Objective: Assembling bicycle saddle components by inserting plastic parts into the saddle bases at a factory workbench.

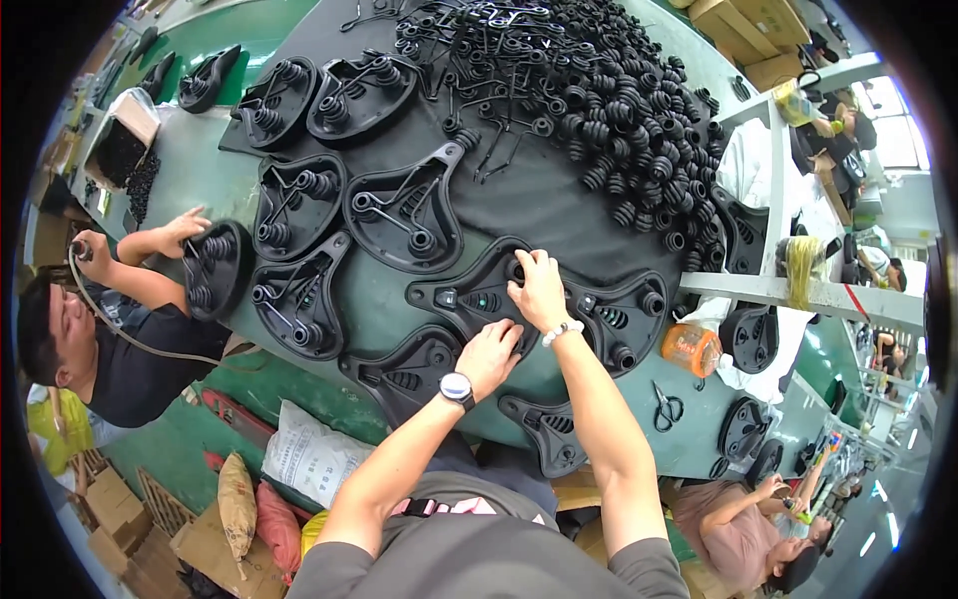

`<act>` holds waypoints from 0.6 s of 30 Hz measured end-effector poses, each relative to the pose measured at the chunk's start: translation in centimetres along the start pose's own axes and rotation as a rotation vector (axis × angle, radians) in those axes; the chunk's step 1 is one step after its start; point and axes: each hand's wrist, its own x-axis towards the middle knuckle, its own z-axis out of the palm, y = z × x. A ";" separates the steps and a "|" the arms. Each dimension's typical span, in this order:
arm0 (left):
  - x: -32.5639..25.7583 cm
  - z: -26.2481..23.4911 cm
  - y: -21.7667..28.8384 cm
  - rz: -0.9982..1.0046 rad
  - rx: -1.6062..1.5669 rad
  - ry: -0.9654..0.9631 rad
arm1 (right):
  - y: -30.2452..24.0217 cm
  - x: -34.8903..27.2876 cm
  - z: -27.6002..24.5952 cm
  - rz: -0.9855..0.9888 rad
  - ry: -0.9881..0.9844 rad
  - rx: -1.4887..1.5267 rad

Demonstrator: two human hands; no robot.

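At the middle of the workbench (399,304) lies an upturned black saddle shell (489,275), its narrow nose pointing left; all other places are given from it. The right hand (540,293) rests over its broad end, thumb and fingers bent and their tips nearly together at a dark round fitting; whether they pinch it, I cannot tell. The left hand (488,359) reaches the shell's near edge, fingers curled and close together, their grip hidden. Just right of the shell sits a second saddle shell (651,327) bearing ribbed fittings; just below and left, a third saddle shell (407,364). Up and left are several saddle shells fitted with wire rails (384,208). Beyond it and to the right rises a heap of ribbed black bellows (639,120), with loose wire rails (489,50) beside that. To its lower right lie an orange jar (692,349) and black-handled scissors (666,409).
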 end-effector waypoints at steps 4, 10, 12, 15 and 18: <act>0.7 -0.4 0.1 0.037 0.005 -0.044 | -0.3 -0.3 0.4 0.002 0.062 -0.089; 1.1 -0.9 -1.2 0.032 -0.019 -0.125 | -0.9 0.4 0.3 0.028 -0.115 -0.135; 1.5 -0.8 -1.2 0.123 0.036 -0.084 | -0.3 1.6 -0.5 -0.006 -0.166 -0.208; 1.4 -0.6 -1.0 0.087 0.036 -0.137 | 0.5 1.7 0.0 -0.102 -0.217 -0.260; 1.1 -0.6 -1.2 0.090 0.076 -0.153 | 0.6 3.4 -6.0 0.066 -0.062 0.108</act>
